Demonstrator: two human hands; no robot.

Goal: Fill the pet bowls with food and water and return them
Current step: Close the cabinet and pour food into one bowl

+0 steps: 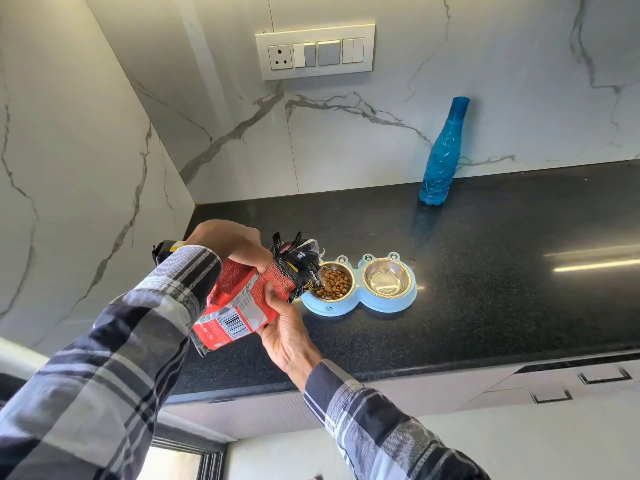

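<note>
Head view: both hands, left hand (pixel 228 242) and right hand (pixel 285 332), grasp the kibble bag (pixel 249 296); tilt gently, mouth over the food bowl (pixel 334 284).

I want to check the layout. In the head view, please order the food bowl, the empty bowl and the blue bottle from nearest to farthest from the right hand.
From the right hand:
1. Food bowl, just right of the bag's mouth.
2. Empty bowl, next to it on the right.
3. Blue bottle, at the back wall, far right.
</note>
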